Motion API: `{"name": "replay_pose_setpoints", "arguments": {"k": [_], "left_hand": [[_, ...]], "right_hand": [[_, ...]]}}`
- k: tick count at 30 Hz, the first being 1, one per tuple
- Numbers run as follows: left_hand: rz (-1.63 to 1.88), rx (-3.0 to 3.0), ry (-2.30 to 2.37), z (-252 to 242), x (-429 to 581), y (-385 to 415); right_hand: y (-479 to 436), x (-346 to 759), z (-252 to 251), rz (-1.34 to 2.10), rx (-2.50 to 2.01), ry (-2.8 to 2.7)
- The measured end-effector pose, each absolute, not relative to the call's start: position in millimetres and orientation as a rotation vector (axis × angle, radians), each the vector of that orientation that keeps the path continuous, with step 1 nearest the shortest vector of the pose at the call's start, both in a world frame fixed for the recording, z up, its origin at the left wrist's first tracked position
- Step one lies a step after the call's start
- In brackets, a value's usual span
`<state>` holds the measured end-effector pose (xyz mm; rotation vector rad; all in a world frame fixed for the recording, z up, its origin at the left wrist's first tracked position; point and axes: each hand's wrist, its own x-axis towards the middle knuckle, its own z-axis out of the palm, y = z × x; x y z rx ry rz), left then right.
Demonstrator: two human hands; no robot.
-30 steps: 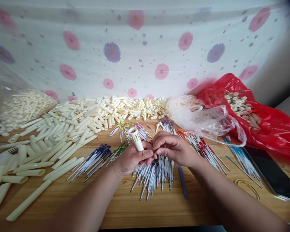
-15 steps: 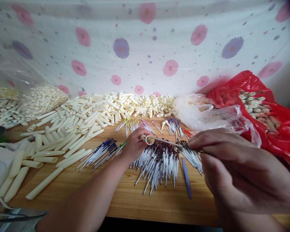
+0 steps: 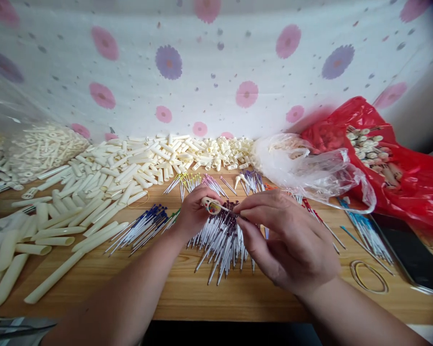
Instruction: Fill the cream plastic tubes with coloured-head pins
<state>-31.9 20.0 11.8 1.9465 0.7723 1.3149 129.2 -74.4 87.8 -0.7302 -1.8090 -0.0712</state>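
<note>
My left hand [image 3: 193,214] is closed round a short cream plastic tube [image 3: 211,205], its open end turned toward my right hand. My right hand [image 3: 286,238] pinches a thin white refill stick [image 3: 226,209] between thumb and forefinger, its tip at the tube's mouth. Both hands hover over a heap of white refill sticks with dark tips [image 3: 223,240] on the wooden table [image 3: 209,298].
Cream tubes [image 3: 104,185] of several lengths cover the left and back. Blue-tipped sticks [image 3: 140,230] lie left of my hands, more coloured bundles behind and right. A clear plastic bag [image 3: 310,170] and a red bag [image 3: 400,173] stand at right. A rubber band [image 3: 368,276] lies front right.
My right hand drew a stick out to the right, then came back in toward the tube. The left hand tipped the tube from upright to sideways.
</note>
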Motion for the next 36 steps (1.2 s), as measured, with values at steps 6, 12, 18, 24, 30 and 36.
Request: {"name": "replay_pose_setpoints", "arguments": {"k": [6, 12, 18, 24, 30, 36], "left_hand": [[1.378, 2.043, 0.786, 12.5, -32.6, 22.1], [1.412, 2.193, 0.891, 11.3, -39.5, 22.6], [1.421, 2.346, 0.957, 14.2, -41.6, 17.9], [1.513, 2.412, 1.018, 14.0, -40.6, 17.0], [1.6, 2.431, 1.021, 15.2, -39.9, 14.6], [1.641, 2.451, 1.061, 14.3, -41.1, 14.8]], "right_hand": [[-75.1, 128.6, 85.2, -0.118, -0.748, -1.806], [-65.9, 134.9, 74.5, 0.102, -0.825, -1.652], [-52.4, 140.7, 64.0, 0.054, -0.887, -1.713], [-46.2, 139.9, 55.6, -0.052, -0.923, -1.772], [-43.4, 139.0, 55.5, -0.065, -0.911, -1.718], [-39.5, 135.7, 51.5, 0.157, -0.887, -1.653]]}}
